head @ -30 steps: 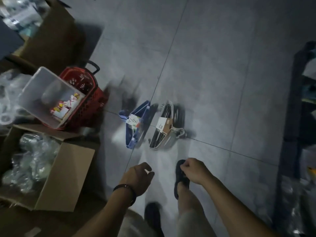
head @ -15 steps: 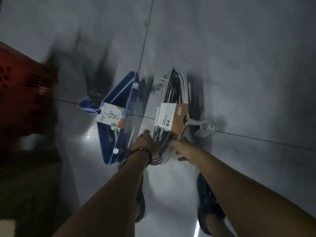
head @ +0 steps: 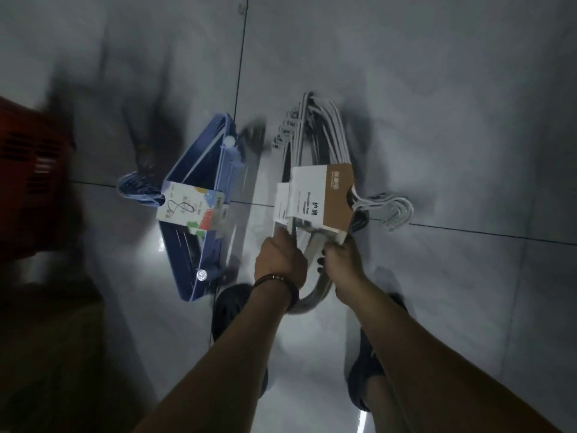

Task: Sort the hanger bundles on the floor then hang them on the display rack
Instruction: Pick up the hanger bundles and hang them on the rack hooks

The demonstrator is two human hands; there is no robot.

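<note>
Two hanger bundles lie side by side on the grey tiled floor. The blue hanger bundle [head: 199, 210] on the left carries a white patterned card. To its right is the white hanger bundle [head: 315, 157], wrapped in a white and brown card sleeve, its hooks pointing right. My left hand [head: 279, 260] grips the near left side of the white bundle below the sleeve. My right hand [head: 342, 260] grips the same bundle at the sleeve's near right corner. The display rack is out of sight.
A red plastic basket [head: 31, 170] stands at the left edge, blurred. A brown cardboard box [head: 46, 354] fills the lower left corner. My two dark shoes [head: 231, 304] stand on the tiles just behind the bundles.
I have bent down from standing and both hands have reached forward onto the white hanger bundle. The bundles now look closer and larger.
</note>
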